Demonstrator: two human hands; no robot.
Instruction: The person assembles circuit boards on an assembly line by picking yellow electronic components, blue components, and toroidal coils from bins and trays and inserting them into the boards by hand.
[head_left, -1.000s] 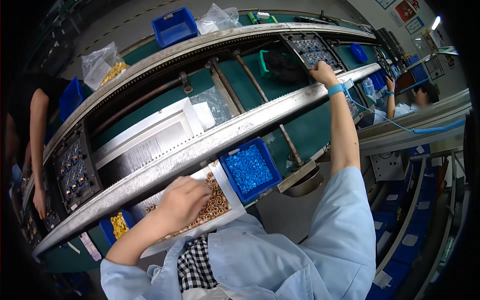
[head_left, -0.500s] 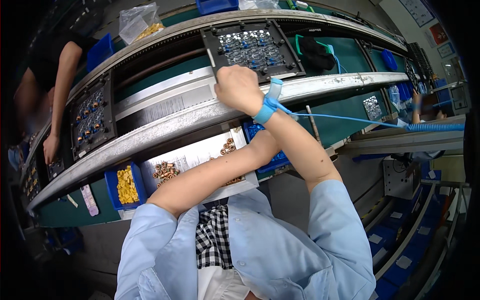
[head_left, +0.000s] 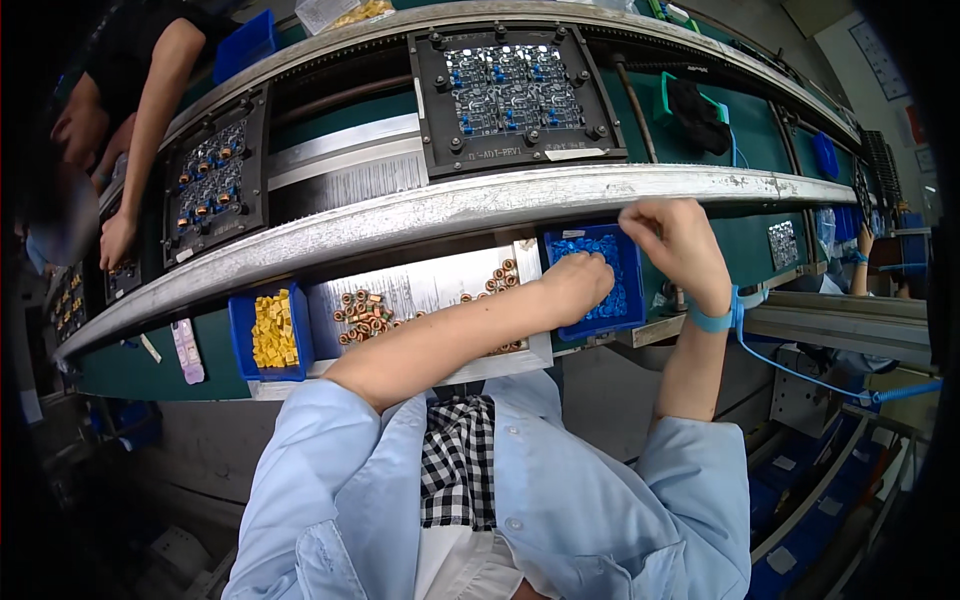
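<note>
Green worktop crosses the frame. Right of centre, my left hand bunches over blue pieces in a blue bin, my right hand curled nearby; whether either grips anything, I cannot tell. Copper-coloured rings lie centre-left.

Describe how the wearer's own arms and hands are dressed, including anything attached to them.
The left hand and right hand are ungloved. Light-blue sleeves end around the elbows, leaving the forearms bare. The right wrist wears a blue strap, with a thin blue cable that becomes coiled farther along.
</note>
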